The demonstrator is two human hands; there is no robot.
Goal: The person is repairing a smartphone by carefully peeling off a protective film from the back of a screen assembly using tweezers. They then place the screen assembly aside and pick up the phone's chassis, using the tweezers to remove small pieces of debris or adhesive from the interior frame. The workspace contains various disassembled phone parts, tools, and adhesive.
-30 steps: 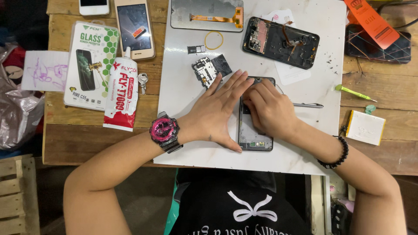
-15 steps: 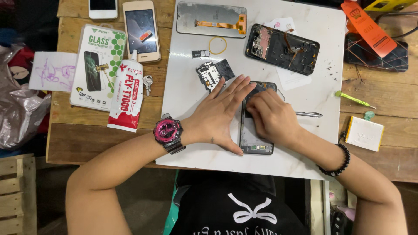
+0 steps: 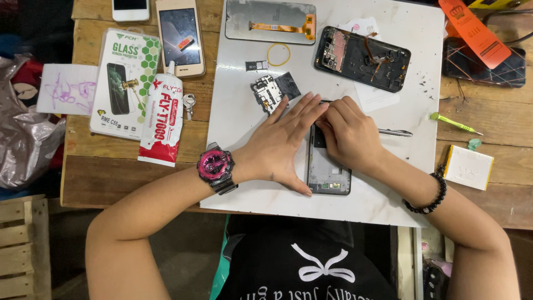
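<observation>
Dark opened rectangular phone body lies on white board atop wooden table, betw. both hands. Judged light, stiff, thin, w/ fragile exposed parts; best held by long edges. Left hand is laid flat, fingers spread, pressing its left edge. Right hand is curled over top end; whether anything's pinched can't be told.

A single head-worn camera looks almost straight down from above the person's chest, fairly near, taking in the white work board, both forearms and the wooden table around it. No second view shares the scene.
</observation>
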